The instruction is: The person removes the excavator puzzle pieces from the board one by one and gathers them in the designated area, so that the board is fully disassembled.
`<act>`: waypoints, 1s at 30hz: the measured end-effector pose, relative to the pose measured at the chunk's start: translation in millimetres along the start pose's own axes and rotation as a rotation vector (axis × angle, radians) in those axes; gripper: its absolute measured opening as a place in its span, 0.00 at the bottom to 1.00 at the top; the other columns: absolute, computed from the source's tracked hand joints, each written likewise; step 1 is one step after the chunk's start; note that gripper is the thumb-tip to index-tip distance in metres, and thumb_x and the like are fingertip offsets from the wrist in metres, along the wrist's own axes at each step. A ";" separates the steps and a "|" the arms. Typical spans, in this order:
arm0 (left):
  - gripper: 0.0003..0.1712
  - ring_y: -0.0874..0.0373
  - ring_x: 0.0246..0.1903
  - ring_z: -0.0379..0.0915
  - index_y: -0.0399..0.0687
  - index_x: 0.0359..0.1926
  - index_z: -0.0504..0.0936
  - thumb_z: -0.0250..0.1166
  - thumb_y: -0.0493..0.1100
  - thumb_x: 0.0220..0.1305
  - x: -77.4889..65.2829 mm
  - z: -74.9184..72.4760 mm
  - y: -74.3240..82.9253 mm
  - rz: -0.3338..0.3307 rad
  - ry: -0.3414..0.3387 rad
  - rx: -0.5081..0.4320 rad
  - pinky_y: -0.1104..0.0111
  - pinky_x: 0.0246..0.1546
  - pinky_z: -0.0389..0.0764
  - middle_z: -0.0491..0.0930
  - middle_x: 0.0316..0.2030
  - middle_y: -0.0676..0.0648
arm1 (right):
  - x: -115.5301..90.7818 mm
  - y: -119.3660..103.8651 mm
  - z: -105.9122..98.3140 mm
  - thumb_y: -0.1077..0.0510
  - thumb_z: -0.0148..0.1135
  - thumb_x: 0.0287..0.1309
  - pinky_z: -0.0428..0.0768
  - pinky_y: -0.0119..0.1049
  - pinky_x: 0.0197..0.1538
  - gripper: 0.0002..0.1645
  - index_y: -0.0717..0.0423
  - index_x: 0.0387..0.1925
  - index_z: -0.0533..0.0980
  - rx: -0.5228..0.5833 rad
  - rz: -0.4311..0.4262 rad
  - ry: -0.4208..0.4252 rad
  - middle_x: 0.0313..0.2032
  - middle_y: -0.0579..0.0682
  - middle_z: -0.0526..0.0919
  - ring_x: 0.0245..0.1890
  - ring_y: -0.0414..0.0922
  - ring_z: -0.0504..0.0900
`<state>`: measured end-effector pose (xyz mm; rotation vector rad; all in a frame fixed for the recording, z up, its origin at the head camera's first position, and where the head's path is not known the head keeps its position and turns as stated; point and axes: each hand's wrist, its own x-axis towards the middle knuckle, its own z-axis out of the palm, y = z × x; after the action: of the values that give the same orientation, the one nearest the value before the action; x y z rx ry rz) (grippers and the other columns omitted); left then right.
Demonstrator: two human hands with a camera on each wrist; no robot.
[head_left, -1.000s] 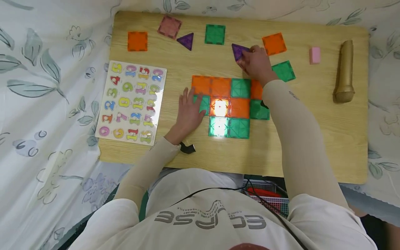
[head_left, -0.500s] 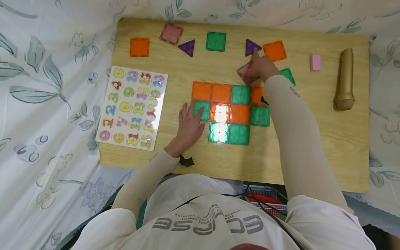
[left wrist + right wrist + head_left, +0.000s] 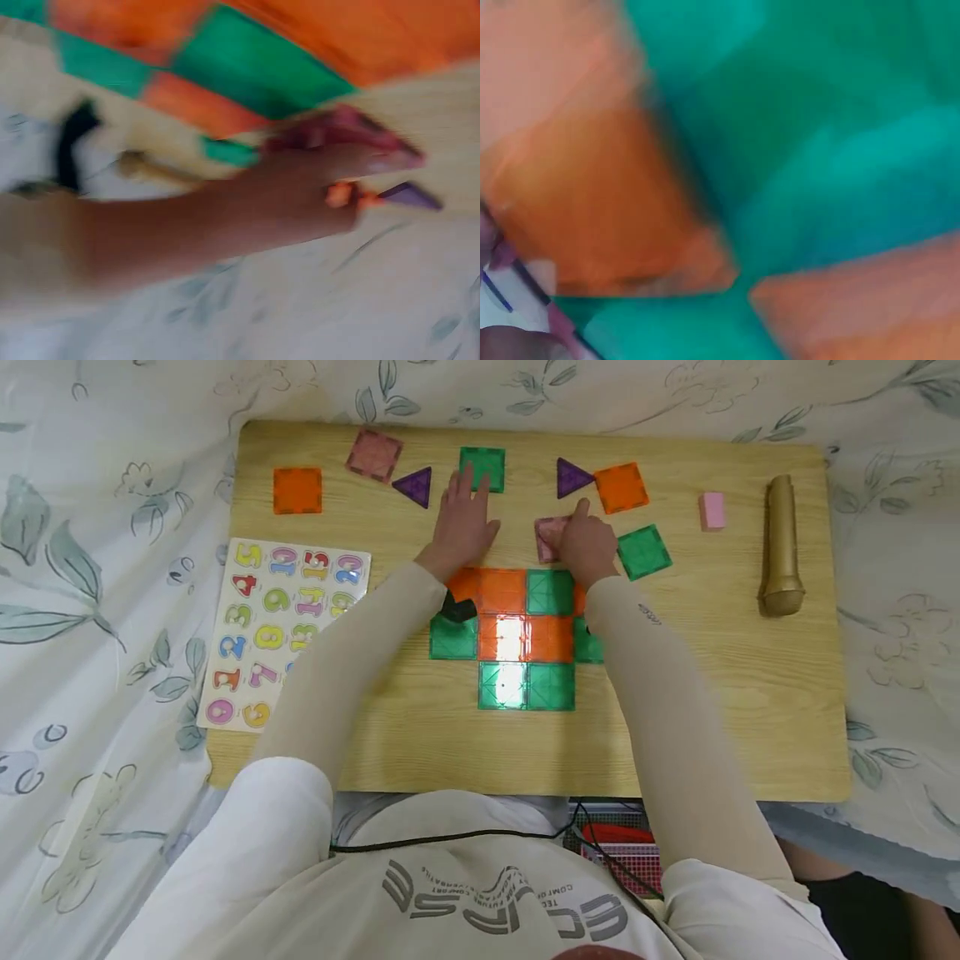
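My right hand (image 3: 587,543) grips a pink translucent square magnetic tile (image 3: 550,537) just beyond the tile pattern. In the blurred left wrist view, that pink tile (image 3: 345,127) sits at the fingers of the right hand (image 3: 277,191). The left hand (image 3: 461,522) reaches out with straight fingers, their tips over the near part of a green square tile (image 3: 487,460); whether they touch it cannot be told. Below both hands lies a flat pattern of orange tiles (image 3: 502,592) and green tiles (image 3: 453,639), partly hidden by the sleeves. The right wrist view shows an orange tile (image 3: 615,202) very close and blurred.
Purple triangles (image 3: 572,477), orange squares (image 3: 621,487) and another pink square (image 3: 373,454) lie along the table's far side. A number board (image 3: 262,627) is at the left. A pink block (image 3: 712,512) and a gold microphone-shaped object (image 3: 782,547) are at the right.
My left hand has left the pattern's left side and moved forward to the far green tile. The right hand moved the purple triangle beside the orange square, then drew nearer with the pink tile.
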<state>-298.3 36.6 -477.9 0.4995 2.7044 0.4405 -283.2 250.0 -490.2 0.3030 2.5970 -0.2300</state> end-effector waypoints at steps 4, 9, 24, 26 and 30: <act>0.45 0.43 0.71 0.13 0.47 0.76 0.26 0.42 0.60 0.75 42.6 -10.8 -3.4 -0.034 -0.157 0.023 0.50 0.70 0.33 0.18 0.74 0.42 | -4.2 -0.3 4.3 0.31 0.37 0.69 0.78 0.52 0.49 0.51 0.61 0.73 0.36 0.013 0.018 0.014 0.54 0.65 0.75 0.47 0.61 0.78; 0.46 0.39 0.71 0.15 0.45 0.76 0.26 0.39 0.63 0.74 35.7 0.1 -15.6 -0.036 -0.261 0.076 0.46 0.68 0.30 0.20 0.74 0.41 | -8.0 -13.3 12.6 0.30 0.35 0.69 0.80 0.50 0.48 0.50 0.62 0.73 0.39 0.043 0.042 -0.012 0.55 0.64 0.75 0.48 0.60 0.79; 0.40 0.39 0.70 0.45 0.40 0.71 0.63 0.56 0.61 0.69 -28.3 54.3 41.6 0.195 -0.052 0.170 0.52 0.70 0.47 0.54 0.69 0.35 | -2.1 -2.4 -9.6 0.22 0.24 0.62 0.76 0.50 0.54 0.59 0.60 0.75 0.29 -0.071 0.097 -0.113 0.52 0.65 0.77 0.48 0.57 0.78; 0.40 0.40 0.71 0.44 0.42 0.71 0.63 0.56 0.62 0.69 -30.9 55.1 40.9 0.169 -0.033 0.166 0.51 0.70 0.47 0.53 0.70 0.36 | -5.3 -4.2 -9.7 0.21 0.24 0.61 0.65 0.58 0.63 0.60 0.60 0.75 0.28 -0.072 0.083 -0.121 0.58 0.68 0.73 0.56 0.62 0.74; 0.40 0.41 0.71 0.43 0.41 0.71 0.63 0.57 0.61 0.68 -38.1 56.9 34.2 0.141 -0.009 0.142 0.51 0.70 0.46 0.53 0.70 0.36 | -14.4 -9.5 -4.1 0.18 0.30 0.57 0.48 0.68 0.66 0.63 0.56 0.76 0.28 -0.024 0.066 -0.131 0.65 0.69 0.66 0.64 0.66 0.64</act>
<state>-232.9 65.4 -505.3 0.7331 2.7143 0.2835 -275.4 239.3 -478.3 0.3527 2.4548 -0.1894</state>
